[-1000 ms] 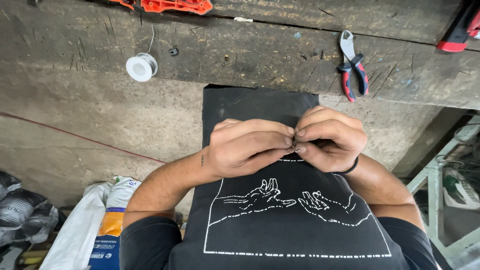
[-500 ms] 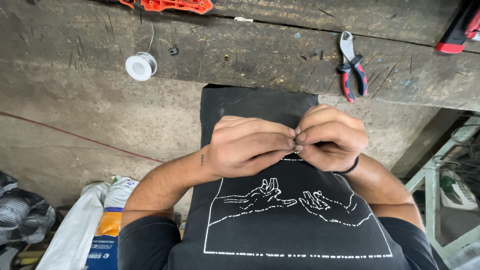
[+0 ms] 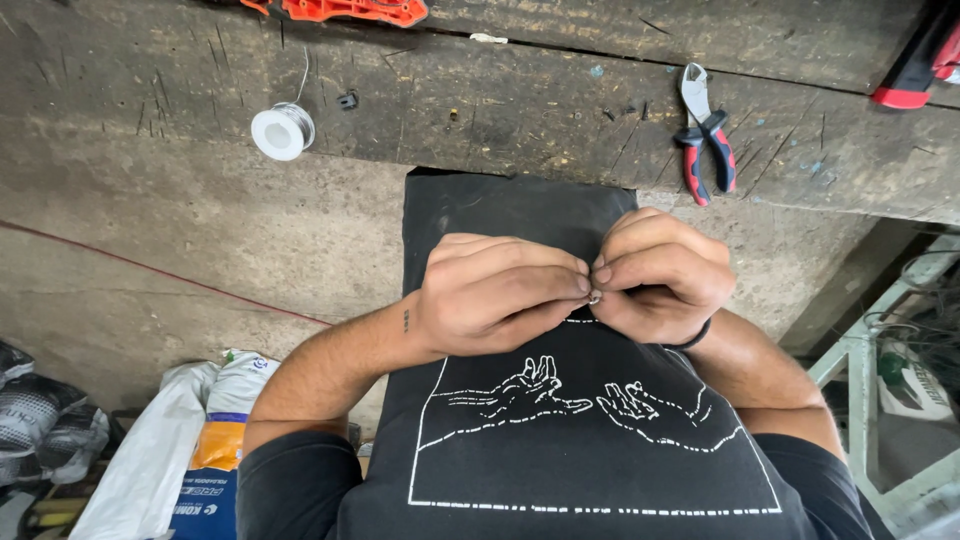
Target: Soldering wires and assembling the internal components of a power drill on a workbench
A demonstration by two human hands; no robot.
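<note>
My left hand [image 3: 495, 293] and my right hand [image 3: 660, 275] are held together in front of my black shirt [image 3: 580, 440], below the edge of the wooden workbench [image 3: 500, 95]. Their fingertips meet and pinch a tiny shiny metal piece [image 3: 594, 296] between them. The piece is mostly hidden by the fingers, so its shape is unclear. My right wrist carries a dark band.
On the workbench lie a white spool of thin wire [image 3: 283, 131], red-and-black pliers [image 3: 705, 135], a small black part [image 3: 348, 100], an orange tool [image 3: 350, 10] at the far edge and a red-and-black tool [image 3: 925, 65] at far right. Sacks [image 3: 200, 450] lie on the floor at left, a pale green frame [image 3: 880, 400] at right.
Both hands stay pressed together at the same spot; only slight finger shifts around the small piece. Nothing on the bench has moved.
</note>
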